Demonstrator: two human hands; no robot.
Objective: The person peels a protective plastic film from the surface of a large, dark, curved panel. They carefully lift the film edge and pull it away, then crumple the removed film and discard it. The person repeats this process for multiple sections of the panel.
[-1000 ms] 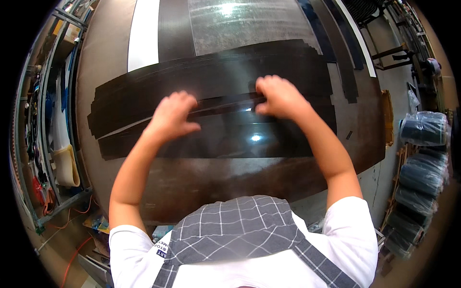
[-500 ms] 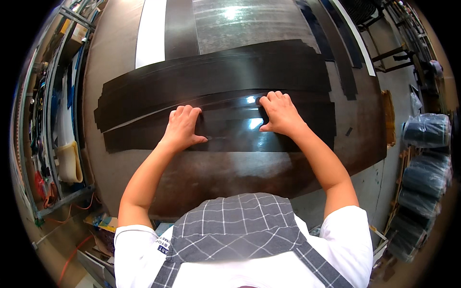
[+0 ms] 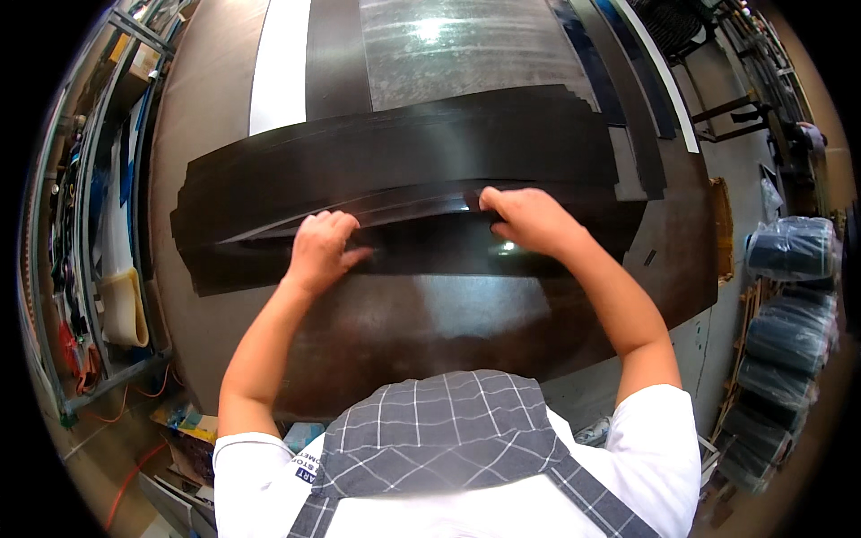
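Observation:
Long, thin black sheet strips lie in two overlapping stacks crosswise on the table, a far stack (image 3: 386, 148) and a near stack (image 3: 413, 249). Both of my hands are over the near stack. At its far edge, my right hand (image 3: 529, 218) pinches a glossy black strip between thumb and fingers, and the strip bows up there. My left hand (image 3: 321, 251) rests by the same edge farther left, fingers bent over the black material and thumb spread away, slightly blurred. Whether its fingertips grip the strip is hidden.
The brown table (image 3: 386, 332) extends under the stacks. A white strip (image 3: 280, 72) and a dark grey strip (image 3: 339, 67) run away from me beyond them. More long strips (image 3: 619, 81) lie far right. A metal rack (image 3: 99, 215) stands left; plastic-wrapped dark rolls (image 3: 789, 249) stand right.
My right hand has closed from a spread grip to a pinch at the far edge. My left hand has shifted slightly left and nearer. The near stack's strips have bent and shifted.

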